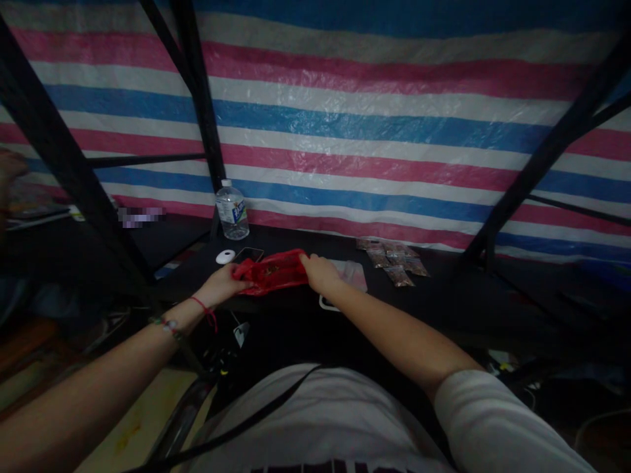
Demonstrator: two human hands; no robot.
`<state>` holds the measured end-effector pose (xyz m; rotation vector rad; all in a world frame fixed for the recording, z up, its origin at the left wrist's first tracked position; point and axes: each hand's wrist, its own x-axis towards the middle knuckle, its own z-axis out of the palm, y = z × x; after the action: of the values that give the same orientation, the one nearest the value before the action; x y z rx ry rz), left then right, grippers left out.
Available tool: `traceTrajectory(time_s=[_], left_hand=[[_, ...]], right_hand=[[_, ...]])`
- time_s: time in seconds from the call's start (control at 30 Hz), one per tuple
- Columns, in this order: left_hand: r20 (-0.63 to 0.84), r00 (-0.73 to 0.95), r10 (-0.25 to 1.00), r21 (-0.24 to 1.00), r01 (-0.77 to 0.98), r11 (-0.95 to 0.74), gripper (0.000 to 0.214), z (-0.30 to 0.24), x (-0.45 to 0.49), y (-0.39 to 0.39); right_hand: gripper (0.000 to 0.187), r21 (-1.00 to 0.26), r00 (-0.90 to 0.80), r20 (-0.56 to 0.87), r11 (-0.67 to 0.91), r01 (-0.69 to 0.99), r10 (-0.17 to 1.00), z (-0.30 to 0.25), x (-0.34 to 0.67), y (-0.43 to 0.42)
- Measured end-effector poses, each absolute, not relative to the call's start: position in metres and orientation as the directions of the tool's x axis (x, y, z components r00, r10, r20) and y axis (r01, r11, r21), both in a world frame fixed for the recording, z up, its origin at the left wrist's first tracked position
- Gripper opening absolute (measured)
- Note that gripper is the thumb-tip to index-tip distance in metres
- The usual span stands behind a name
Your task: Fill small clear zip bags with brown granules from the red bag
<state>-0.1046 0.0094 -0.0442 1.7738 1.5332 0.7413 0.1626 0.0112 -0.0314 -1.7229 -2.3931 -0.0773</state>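
Head view shows two hands busy with one red bag (283,278), which is at the front edge of the black table (444,295). It looks like the step now is holding the bag spread wide. Some small brown bits (270,270) show inside the red. The left hand (224,286) has its thumb and fingers pinched shut on the bag's left end. The right hand (321,272) has its fingers closed on the right end, with no gap that I can see. I cannot tell if the bag's bottom rests on the table.

The bag looks thin and floppy, so any move with it seems to call for a firm pinch at both ends, and for going level so the bits do not spill.

Close by, a clear box (358,274) sits just past the right hand, partly hidden by it, so it could get bumped. A phone (250,253) and a white round thing (225,256) lie just behind the bag's left end, with little room there. A big water bottle (233,213) stands near the far left corner, beside a dark post (200,98). Small packets (389,257) lie in a bunch near the far edge, to the right.
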Motion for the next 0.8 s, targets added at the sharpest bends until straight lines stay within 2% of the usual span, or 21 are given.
traceTrajectory(time_s=[0.07, 0.1, 0.17, 0.23, 0.27, 0.3, 0.37, 0.47, 0.53, 0.63, 0.8], left_hand=[[-0.241, 0.163, 0.957, 0.798, 0.595, 0.1, 0.046, -0.042, -0.113, 0.002], [-0.32, 0.162, 0.933, 0.829, 0.524, 0.194, 0.043, -0.04, -0.115, -0.001], [-0.365, 0.208, 0.908, 0.921, 0.224, 0.319, 0.038, -0.039, -0.118, -0.006], [-0.319, 0.232, 0.919, 0.919, -0.164, 0.36, 0.031, -0.041, -0.115, -0.007], [-0.291, 0.216, 0.932, 0.876, -0.332, 0.351, 0.027, -0.044, -0.113, -0.005], [-0.276, 0.184, 0.943, 0.82, -0.467, 0.331, 0.023, -0.047, -0.11, -0.002], [-0.263, 0.077, 0.962, 0.711, -0.658, 0.247, 0.02, -0.054, -0.104, 0.005], [-0.195, -0.076, 0.978, 0.602, -0.797, 0.058, 0.023, -0.06, -0.093, 0.014], [-0.145, -0.126, 0.981, 0.583, -0.812, -0.018, 0.026, -0.062, -0.087, 0.018], [-0.113, -0.142, 0.984, 0.653, -0.757, -0.034, 0.03, -0.062, -0.081, 0.022], [-0.04, -0.132, 0.99, 0.646, -0.76, -0.075, 0.032, -0.061, -0.08, 0.026]], right_hand=[[0.032, -0.186, -0.308, 0.144, 0.332, 0.925, 0.94, -0.03, 0.17, 0.023], [0.025, -0.282, -0.304, 0.143, 0.333, 0.9, 0.942, -0.029, 0.173, 0.028], [0.017, -0.577, -0.246, 0.136, 0.279, 0.768, 0.96, -0.03, 0.177, 0.034], [0.013, -0.887, -0.193, 0.059, 0.14, 0.44, 0.98, -0.033, 0.178, 0.035], [0.012, -0.972, -0.185, 0.013, 0.056, 0.227, 0.983, -0.035, 0.178, 0.034], [0.011, -1.0, -0.181, -0.023, -0.019, 0.021, 0.983, -0.037, 0.178, 0.033], [0.013, -0.949, -0.146, -0.059, -0.101, -0.298, 0.987, -0.04, 0.179, 0.032], [0.016, -0.816, -0.067, -0.111, -0.13, -0.564, 0.992, -0.042, 0.181, 0.031], [0.017, -0.745, -0.07, -0.161, -0.168, -0.646, 0.984, -0.042, 0.18, 0.03], [0.02, -0.693, -0.094, -0.232, -0.232, -0.682, 0.968, -0.043, 0.177, 0.029], [0.02, -0.767, -0.119, -0.219, -0.246, -0.592, 0.968, -0.039, 0.171, 0.024]])
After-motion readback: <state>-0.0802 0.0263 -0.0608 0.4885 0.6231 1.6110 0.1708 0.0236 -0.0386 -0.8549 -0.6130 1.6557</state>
